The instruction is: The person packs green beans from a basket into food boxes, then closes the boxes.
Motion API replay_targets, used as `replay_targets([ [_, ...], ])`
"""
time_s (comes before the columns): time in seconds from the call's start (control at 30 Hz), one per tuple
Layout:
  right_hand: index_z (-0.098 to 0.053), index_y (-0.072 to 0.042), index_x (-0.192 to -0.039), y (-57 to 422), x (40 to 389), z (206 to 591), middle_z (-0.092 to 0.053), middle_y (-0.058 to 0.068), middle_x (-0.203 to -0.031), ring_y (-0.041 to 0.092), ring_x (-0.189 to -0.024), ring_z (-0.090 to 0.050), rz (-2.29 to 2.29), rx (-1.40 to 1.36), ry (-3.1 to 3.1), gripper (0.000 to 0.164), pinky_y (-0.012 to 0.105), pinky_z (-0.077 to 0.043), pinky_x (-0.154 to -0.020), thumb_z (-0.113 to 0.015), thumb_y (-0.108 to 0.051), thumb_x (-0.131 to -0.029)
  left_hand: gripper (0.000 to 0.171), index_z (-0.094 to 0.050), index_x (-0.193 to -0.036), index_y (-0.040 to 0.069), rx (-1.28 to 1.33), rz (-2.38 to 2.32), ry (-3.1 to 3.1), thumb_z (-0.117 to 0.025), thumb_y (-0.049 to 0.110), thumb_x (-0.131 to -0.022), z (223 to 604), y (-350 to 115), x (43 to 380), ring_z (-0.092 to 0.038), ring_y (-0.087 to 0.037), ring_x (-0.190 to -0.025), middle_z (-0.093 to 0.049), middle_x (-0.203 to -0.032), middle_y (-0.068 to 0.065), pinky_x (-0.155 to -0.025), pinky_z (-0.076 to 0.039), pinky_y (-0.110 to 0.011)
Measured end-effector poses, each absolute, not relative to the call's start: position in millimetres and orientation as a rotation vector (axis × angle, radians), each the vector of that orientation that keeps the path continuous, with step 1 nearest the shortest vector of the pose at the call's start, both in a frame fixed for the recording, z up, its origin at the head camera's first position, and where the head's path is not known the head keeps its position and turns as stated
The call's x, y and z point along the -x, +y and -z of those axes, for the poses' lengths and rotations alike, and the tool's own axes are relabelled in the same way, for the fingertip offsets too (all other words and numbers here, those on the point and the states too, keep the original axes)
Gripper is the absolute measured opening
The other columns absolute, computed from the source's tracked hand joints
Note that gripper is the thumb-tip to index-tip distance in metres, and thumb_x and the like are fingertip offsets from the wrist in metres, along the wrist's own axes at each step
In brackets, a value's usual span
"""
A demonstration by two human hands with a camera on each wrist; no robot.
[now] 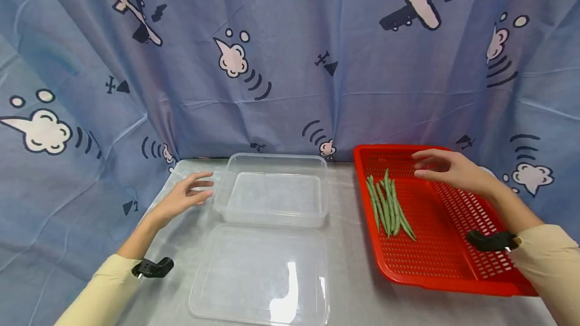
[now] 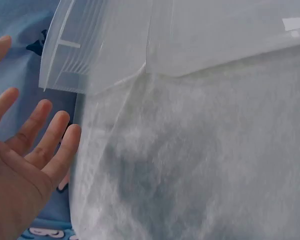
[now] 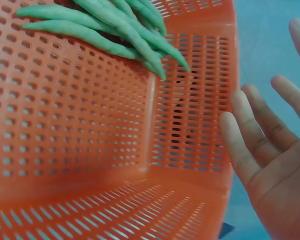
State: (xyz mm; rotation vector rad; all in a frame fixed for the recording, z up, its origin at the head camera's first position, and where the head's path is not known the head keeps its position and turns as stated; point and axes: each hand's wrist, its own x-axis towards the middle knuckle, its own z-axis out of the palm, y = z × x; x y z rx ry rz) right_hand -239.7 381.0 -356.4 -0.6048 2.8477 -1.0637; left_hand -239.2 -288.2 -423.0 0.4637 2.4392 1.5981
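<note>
Several green beans (image 1: 390, 208) lie in a loose bunch at the left side of a red perforated basket (image 1: 446, 288). My right hand (image 1: 455, 169) hovers over the basket's far right part, fingers relaxed and pointing left, nothing in them. In the right wrist view the palm (image 3: 285, 175) shows bare beside the basket wall. A clear plastic container (image 1: 274, 215) stands left of the basket. Close to its left side, my left hand (image 1: 183, 197) is held with loose, spread fingers and an unfilled palm. The clear flat lid (image 1: 254, 275) lies in front of the container.
A pale cloth-like cover (image 1: 349, 265) lies over the table. Behind and to the left hangs a blue curtain (image 1: 281, 14) printed with planes and clouds. Dark straps (image 1: 153, 267) circle both wrists over the pale sleeves.
</note>
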Motion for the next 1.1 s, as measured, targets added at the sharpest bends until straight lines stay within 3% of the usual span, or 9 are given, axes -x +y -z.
replay_targets([
  [0.33, -0.052, -0.001, -0.145, 382, 259, 388, -0.059, 0.023, -0.134, 0.033, -0.111, -0.063, 1.18, 0.587, 2.808, 0.065, 0.023, -0.051, -0.081, -0.081, -0.014, -0.089, 0.067, -0.032, -0.159, 0.01, -0.35, -1.72, 2.292, -0.065, 0.023, -0.102, 427, -272, 246, -0.043, -0.042, -0.134, -0.036, -0.153, -0.029, -0.104, -0.038, -0.059],
  [0.57, -0.043, 0.001, -0.151, 376, 269, 406, -0.053, 0.029, -0.139, 0.047, -0.12, -0.056, 1.268, 0.566, 2.699, 0.073, 0.023, -0.05, -0.083, -0.081, -0.013, -0.09, 0.069, -0.03, -0.159, 0.011, -0.343, -1.728, 2.257, -0.066, 0.02, -0.101, 433, -262, 251, -0.036, -0.045, -0.139, -0.028, -0.156, -0.031, -0.105, -0.034, -0.063],
  [0.93, -0.037, 0.003, -0.153, 372, 276, 423, -0.051, 0.033, -0.139, 0.05, -0.122, -0.053, 1.35, 0.494, 2.636, 0.077, 0.02, -0.049, -0.084, -0.079, -0.009, -0.09, 0.071, -0.033, -0.16, 0.017, -0.342, -1.714, 2.237, -0.07, 0.02, -0.099, 442, -257, 260, -0.02, -0.049, -0.145, -0.019, -0.161, -0.029, -0.105, -0.03, -0.066],
  [1.1, -0.036, 0.004, -0.153, 369, 279, 426, -0.047, 0.033, -0.143, 0.05, -0.124, -0.052, 1.394, 0.482, 2.599, 0.077, 0.019, -0.049, -0.085, -0.078, -0.008, -0.091, 0.071, -0.034, -0.159, 0.016, -0.343, -1.675, 2.255, -0.07, 0.023, -0.098, 441, -259, 259, -0.019, -0.049, -0.145, -0.02, -0.161, -0.026, -0.104, -0.03, -0.067],
])
